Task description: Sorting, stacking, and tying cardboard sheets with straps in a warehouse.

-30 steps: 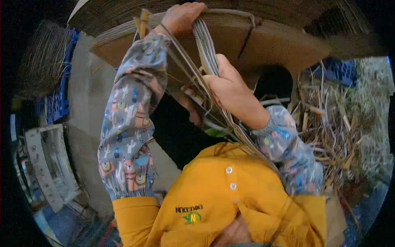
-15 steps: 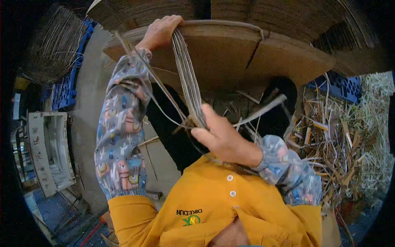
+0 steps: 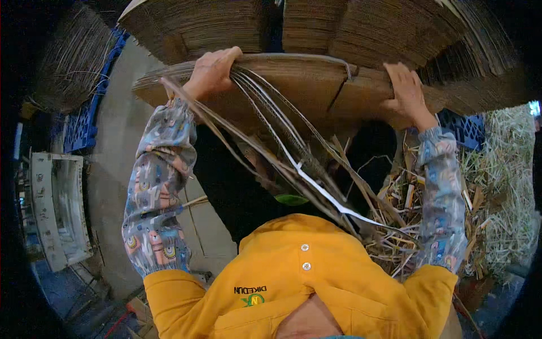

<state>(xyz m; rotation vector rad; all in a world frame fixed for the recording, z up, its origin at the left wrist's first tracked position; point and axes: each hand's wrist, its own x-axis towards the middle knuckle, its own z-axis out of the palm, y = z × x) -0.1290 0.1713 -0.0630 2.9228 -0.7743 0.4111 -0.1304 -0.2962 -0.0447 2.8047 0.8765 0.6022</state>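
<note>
A stack of brown cardboard sheets [image 3: 265, 96] stands on edge in front of my knees. My left hand [image 3: 214, 72] is closed over its upper edge toward the left. Beside that hand, narrow cardboard strips [image 3: 276, 116] fan out and trail down to the right across my lap; one shows a bright white face. Whether they are still joined to the sheets is hidden by the hand. Toward the stack's right end, my right hand [image 3: 407, 93] lies against the cardboard with its fingers spread and its thumb on the near face. No strips are in it.
Taller cardboard stacks [image 3: 372, 28] rise behind. Scrap strips [image 3: 395, 248] litter the floor at right, beside a heap of pale shredded paper [image 3: 502, 186]. Blue plastic pallets [image 3: 84, 127] show at left and right. A worn white frame [image 3: 48, 209] sits at far left.
My right hand has let go of the strips and moved up and right onto the cardboard stack. The strips have dropped and spread over my lap. The stack appears slightly lower in view.
</note>
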